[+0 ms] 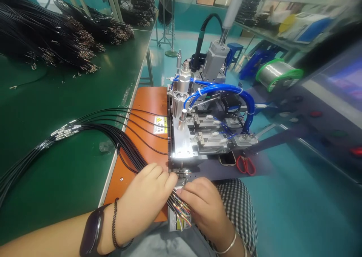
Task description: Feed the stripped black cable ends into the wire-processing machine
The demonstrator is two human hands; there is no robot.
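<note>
A bundle of black cables [130, 144] runs from the green table under my left hand [152, 189], whose closed fingers grip it. Stripped ends with coloured wires [181, 210] stick out below those fingers. My right hand [205, 202] is closed beside them, thumb and index finger pinched at the cables; what exactly it pinches is hidden. Just above both hands is a small metal clamp fixture [182, 176] at the machine's front, with a few thin wire ends in it. Several single cables [141, 130] lead into the left side of the machine [181, 136].
An orange board [149, 98] carries a warning label [160, 125]. Blue air hoses [226, 88] arch over the machine. Red-handled scissors [246, 165] and a phone [227, 159] lie to the right. A solder wire spool [278, 74] stands behind; cable piles [56, 34] cover the far green table [85, 95].
</note>
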